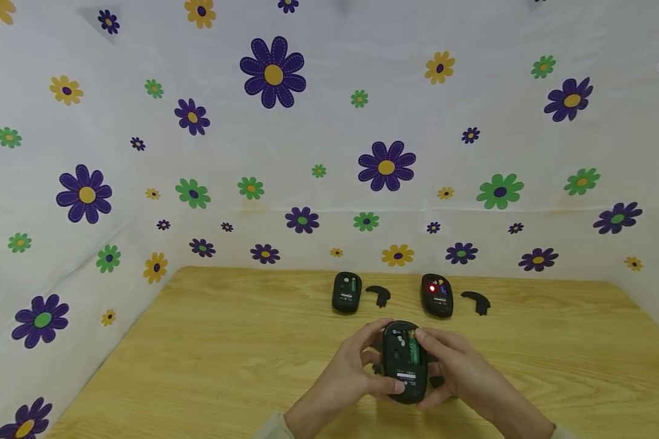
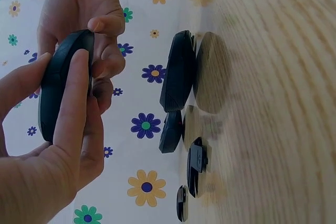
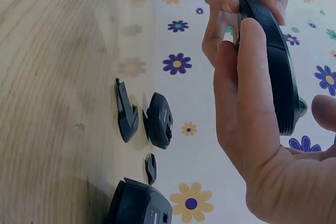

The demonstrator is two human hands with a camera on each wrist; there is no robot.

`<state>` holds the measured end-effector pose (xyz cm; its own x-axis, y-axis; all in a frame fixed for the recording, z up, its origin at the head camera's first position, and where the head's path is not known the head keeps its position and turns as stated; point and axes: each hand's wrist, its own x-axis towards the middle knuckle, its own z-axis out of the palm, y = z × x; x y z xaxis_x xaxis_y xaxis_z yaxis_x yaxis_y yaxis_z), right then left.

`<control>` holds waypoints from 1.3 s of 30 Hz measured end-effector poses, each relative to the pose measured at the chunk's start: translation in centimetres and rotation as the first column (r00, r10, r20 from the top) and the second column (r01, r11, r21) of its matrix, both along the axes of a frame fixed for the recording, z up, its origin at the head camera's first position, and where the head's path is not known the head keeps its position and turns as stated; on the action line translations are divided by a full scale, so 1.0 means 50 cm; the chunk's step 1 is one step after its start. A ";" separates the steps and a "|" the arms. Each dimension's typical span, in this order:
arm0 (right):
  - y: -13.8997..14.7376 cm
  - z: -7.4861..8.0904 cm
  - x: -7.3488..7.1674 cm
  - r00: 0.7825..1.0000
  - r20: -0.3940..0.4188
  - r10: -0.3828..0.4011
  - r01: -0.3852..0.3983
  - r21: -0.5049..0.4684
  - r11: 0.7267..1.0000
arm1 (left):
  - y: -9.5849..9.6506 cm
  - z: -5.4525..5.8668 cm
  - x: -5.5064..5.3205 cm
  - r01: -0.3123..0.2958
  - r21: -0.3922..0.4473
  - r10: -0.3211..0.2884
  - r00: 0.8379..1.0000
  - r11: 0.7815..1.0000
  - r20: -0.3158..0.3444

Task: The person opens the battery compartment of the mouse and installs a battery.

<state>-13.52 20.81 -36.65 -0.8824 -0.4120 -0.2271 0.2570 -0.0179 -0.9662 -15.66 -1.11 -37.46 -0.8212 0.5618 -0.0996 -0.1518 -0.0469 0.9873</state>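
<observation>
Both hands hold a black computer mouse (image 1: pixel 402 366) above the table, underside up. My left hand (image 1: pixel 343 369) grips its left side, the thumb lying across the lower underside. My right hand (image 1: pixel 464 369) curls its fingers round the other side, with the thumb right at the upper end of a green battery (image 1: pixel 414 350) in the uncovered compartment. In the right wrist view the battery's end (image 3: pixel 302 106) sticks out past the mouse body. Below the hands, mostly hidden in the head view, lie a battery cover (image 3: pixel 126 114) and another black mouse (image 2: pixel 178 72).
At the back, an upturned mouse (image 1: pixel 346 292) with a green battery lies beside a loose cover (image 1: pixel 382 295). Farther right is a mouse (image 1: pixel 437 299) with a red light on and another cover (image 1: pixel 478 302). Flower-patterned cloth (image 1: pixel 329 134) surrounds the wooden table (image 1: pixel 219 353).
</observation>
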 end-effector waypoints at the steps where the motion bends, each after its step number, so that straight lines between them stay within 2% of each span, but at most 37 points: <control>1: -0.002 -0.002 0.001 1.000 0.005 -0.004 0.004 -0.004 1.000 | 0.000 -0.001 0.001 0.001 -0.002 -0.001 1.000 1.000 -0.003; 6: -0.013 -0.006 0.005 0.999 0.014 -0.037 0.037 0.010 0.999 | -0.001 -0.007 0.004 0.016 -0.008 -0.016 1.000 1.000 -0.020; 13: -0.018 -0.010 0.004 1.000 -0.014 -0.021 0.021 -0.005 1.000 | -0.002 -0.014 0.008 0.022 -0.001 -0.022 0.999 1.000 -0.029; 24: -0.017 -0.012 0.007 1.000 -0.020 -0.021 0.021 -0.004 1.000 | -0.004 -0.015 0.009 0.023 0.012 -0.023 1.000 1.000 0.006; 39: -0.025 -0.024 0.010 1.000 -0.019 -0.021 0.020 -0.019 1.000 | -0.011 -0.024 0.011 0.030 -0.013 -0.030 0.999 0.999 -0.024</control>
